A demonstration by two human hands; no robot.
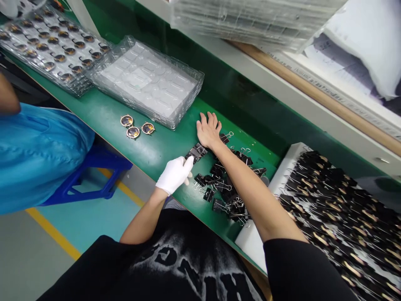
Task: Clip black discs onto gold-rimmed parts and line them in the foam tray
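Observation:
My left hand [175, 173], in a white glove, is closed at the near edge of the green table [106, 121]. Its thumb and fingers meet the near end of a short row of black pieces [196, 153], which look like binder clips. Bare, with its fingers spread, my right hand [209, 130] lies at the far end of that row. A loose pile of black binder clips [230, 188] with silver wire handles is beside and partly under my right forearm. Three round gold-rimmed pieces [133, 132] with dark faces rest on the table to the left.
Clear plastic trays [150, 79] are stacked at the back; more trays [56, 46] at left hold round pieces. A white foam block [282, 171] with rows of clipped parts stands right. A person in blue [40, 154] sits left by a blue stool [106, 175]. A shelf [266, 79] overhangs the back.

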